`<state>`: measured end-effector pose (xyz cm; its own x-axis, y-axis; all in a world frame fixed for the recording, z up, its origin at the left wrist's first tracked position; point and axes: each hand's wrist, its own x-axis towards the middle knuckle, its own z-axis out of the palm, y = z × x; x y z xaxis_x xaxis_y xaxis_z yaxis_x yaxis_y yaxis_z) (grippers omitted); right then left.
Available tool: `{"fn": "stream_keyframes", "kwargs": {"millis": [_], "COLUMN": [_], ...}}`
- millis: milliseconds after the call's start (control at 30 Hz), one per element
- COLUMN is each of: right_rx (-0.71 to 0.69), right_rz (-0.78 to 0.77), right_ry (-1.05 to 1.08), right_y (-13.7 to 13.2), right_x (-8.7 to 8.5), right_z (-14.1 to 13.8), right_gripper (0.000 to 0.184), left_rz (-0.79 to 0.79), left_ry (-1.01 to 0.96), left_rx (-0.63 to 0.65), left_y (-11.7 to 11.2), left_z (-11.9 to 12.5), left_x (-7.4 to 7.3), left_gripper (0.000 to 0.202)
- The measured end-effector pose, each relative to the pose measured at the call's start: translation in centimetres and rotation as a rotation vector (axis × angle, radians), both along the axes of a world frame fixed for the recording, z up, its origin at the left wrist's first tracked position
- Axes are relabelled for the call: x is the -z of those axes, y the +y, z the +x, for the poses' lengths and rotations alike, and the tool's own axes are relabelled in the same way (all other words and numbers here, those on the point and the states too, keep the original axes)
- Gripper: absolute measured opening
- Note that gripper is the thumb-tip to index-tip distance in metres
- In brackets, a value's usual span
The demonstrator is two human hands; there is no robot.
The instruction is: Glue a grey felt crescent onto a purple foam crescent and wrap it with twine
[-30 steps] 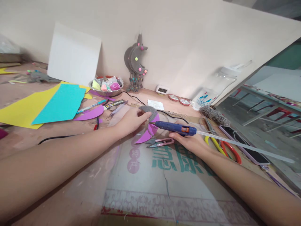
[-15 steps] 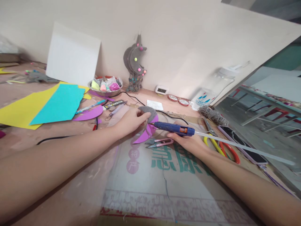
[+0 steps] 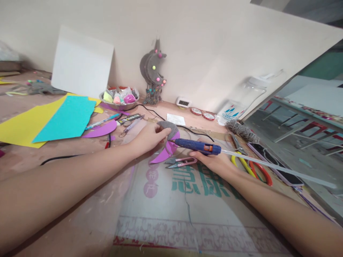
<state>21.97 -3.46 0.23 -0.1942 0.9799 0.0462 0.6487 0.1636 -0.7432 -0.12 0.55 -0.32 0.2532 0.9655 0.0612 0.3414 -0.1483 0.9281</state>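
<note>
Little has moved since the earlier frames: the whole scene sits slightly farther left, while the glue gun stays with its nozzle at the crescent. The crescent is at the centre of the frame, its upper end grey and its lower part purple, tapering to a point at lower left. The left hand pinches the grey end between thumb and fingers. The right hand is closed around the glue gun, held nearly level; whether the trigger is pressed cannot be told. A long clear glue stick extends from its rear toward the right edge of the frame.

Just below the gun lie pink-handled snips, blades pointing left, above a sheet printed with green characters. At centre right are tools with yellow and red handles, a phone and grey yarn; above them a bottle leans on the wall. At upper centre a moon ornament is against the wall, with a clock to its lower right and a filled bowl to its lower left. At left, blue paper overlaps yellow paper, and a purple piece lies beside them. A white board leans at upper left.
</note>
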Motion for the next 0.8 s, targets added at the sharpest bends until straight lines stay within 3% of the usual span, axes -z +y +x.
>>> {"fn": "stream_keyframes", "kwargs": {"millis": [800], "right_rx": [0.023], "right_rz": [-0.036], "right_ry": [0.062], "right_y": [-0.21], "right_x": [-0.41], "right_z": [-0.39], "right_gripper": [0.023], "left_rz": [0.010], "left_ry": [-0.023], "left_rx": [0.024], "left_y": [0.33], "left_z": [-0.03], "left_x": [0.38], "left_gripper": [0.040]}}
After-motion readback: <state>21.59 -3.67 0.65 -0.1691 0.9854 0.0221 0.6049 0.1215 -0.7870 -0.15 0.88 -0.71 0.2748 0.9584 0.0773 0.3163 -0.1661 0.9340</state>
